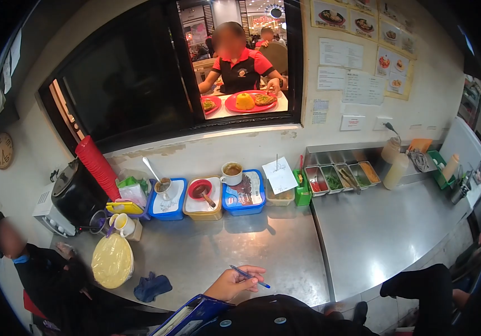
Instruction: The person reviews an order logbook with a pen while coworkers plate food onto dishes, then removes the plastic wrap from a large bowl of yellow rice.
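Observation:
My left hand (235, 283) is at the bottom centre, over the near edge of the steel counter. Its fingers are curled round a blue pen (250, 276), whose blue end points to the lower right. Just below the wrist, a blue folder (191, 315) with papers in it lies against the dark clothing at my front. My right hand cannot be seen. On the counter to the left are a crumpled dark blue cloth (152, 287) and a round tub (112, 261) with a yellowish cover.
Lidded tubs (203, 208) with cups and a red bowl line the wall, beside stacked red baskets (97, 168) and ingredient trays (341, 177). One person (240, 70) stands behind plates at the window; another (44, 274) is at the left. Dark-clothed limbs (419, 294) show at lower right.

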A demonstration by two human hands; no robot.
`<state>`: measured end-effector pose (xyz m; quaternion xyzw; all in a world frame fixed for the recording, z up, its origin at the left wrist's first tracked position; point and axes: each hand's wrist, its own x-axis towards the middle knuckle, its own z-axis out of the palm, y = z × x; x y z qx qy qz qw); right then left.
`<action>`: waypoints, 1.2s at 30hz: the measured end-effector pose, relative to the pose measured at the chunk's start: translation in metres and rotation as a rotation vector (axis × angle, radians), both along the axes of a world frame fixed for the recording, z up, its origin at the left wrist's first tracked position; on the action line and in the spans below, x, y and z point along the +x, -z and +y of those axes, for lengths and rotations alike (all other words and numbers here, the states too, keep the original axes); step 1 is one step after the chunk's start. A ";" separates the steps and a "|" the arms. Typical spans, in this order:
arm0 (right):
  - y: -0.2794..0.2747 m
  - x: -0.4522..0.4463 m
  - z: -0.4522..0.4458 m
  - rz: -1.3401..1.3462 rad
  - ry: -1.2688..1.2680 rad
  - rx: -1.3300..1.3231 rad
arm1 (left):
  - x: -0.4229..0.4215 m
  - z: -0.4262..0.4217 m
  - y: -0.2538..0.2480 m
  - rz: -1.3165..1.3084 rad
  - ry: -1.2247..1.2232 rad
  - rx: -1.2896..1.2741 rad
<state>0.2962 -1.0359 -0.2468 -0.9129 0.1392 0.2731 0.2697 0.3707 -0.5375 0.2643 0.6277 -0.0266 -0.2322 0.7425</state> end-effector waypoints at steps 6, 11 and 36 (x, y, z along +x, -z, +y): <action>0.003 0.004 -0.002 0.003 -0.056 0.000 | -0.001 0.000 0.000 0.033 0.003 0.003; 0.006 0.006 -0.003 0.008 -0.097 0.000 | 0.000 -0.001 -0.001 0.047 0.009 -0.012; 0.027 0.023 0.010 -0.033 -0.249 0.010 | 0.007 -0.002 0.011 0.055 0.057 -0.028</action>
